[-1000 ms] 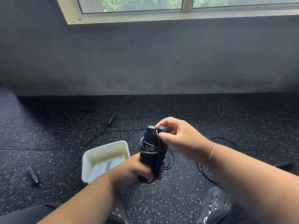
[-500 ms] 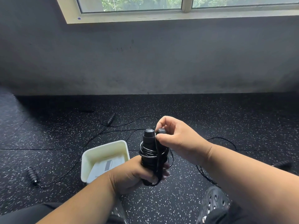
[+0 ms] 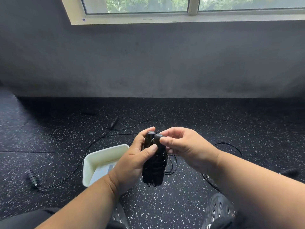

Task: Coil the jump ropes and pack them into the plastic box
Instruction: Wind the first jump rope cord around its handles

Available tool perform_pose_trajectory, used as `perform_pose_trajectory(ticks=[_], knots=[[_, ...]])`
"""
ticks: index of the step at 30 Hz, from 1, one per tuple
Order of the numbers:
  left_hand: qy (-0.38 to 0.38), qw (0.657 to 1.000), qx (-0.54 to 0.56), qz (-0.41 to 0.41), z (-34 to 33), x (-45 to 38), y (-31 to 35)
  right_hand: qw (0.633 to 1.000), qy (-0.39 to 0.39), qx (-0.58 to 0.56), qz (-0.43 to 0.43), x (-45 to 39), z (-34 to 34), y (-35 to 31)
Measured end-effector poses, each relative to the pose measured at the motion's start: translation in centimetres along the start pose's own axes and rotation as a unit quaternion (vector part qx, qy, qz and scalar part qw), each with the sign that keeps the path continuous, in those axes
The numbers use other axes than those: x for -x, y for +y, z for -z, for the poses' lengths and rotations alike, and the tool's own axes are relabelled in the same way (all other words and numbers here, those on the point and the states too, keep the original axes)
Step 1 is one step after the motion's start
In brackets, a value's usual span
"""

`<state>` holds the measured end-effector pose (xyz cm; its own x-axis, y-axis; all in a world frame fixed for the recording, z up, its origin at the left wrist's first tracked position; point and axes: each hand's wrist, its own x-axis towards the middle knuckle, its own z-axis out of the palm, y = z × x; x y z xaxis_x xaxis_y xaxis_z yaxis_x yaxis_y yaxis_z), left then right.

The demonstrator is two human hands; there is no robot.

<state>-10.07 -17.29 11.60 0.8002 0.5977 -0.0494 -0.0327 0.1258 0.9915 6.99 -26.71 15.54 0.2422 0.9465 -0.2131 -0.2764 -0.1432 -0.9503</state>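
Note:
My left hand [image 3: 132, 160] grips a black jump rope bundle [image 3: 154, 164], its two handles upright side by side with thin cord wound round them. My right hand [image 3: 183, 146] pinches the top of the right-hand handle with thumb and fingertips. A loop of cord hangs loose below my right hand. The white plastic box [image 3: 92, 160] sits on the floor just left of my left hand, open, with a flat white and grey item inside. A second jump rope [image 3: 33, 179] lies uncoiled on the floor, one handle at the left and the other handle [image 3: 114, 122] farther back.
Black speckled rubber floor runs to a grey wall under a window. More loose black cord [image 3: 231, 146] and a handle [image 3: 288, 171] lie at the right. My black perforated shoes [image 3: 217, 210] show at the bottom edge.
My left hand slid up the bundle, its thumb now across the handles. The hanging cord loops have been drawn in tighter. My right hand shifted from the cord to the handle top.

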Motion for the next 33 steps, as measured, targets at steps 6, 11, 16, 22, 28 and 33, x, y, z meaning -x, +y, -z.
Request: perform_pose_trajectory(ticks=[6, 11, 16, 22, 28, 33], knots=[[0.039, 0.998, 0.050, -0.022, -0.3, -0.1, 0.0, 0.997, -0.032, -0.042, -0.063, -0.2, 0.0, -0.3], [0.079, 0.995, -0.020, -0.058, -0.4, -0.2, -1.4, 0.995, -0.023, 0.040, -0.088, -0.2, -0.3, -0.5], [0.103, 0.989, -0.062, -0.087, -0.9, -0.3, -2.2, 0.993, -0.018, 0.040, -0.112, -0.5, -0.1, -0.3], [0.113, 0.986, -0.064, -0.100, -1.4, -0.4, -2.6, 0.989, -0.063, 0.030, -0.130, -0.7, 0.5, -0.6], [0.128, 0.981, -0.085, -0.116, -2.0, -0.2, -3.2, 0.974, -0.100, 0.183, -0.093, -0.8, 0.7, -1.5], [0.141, 0.977, -0.092, -0.130, -2.4, -0.1, -3.0, 0.975, -0.139, 0.109, -0.138, -1.1, 1.3, -1.2]])
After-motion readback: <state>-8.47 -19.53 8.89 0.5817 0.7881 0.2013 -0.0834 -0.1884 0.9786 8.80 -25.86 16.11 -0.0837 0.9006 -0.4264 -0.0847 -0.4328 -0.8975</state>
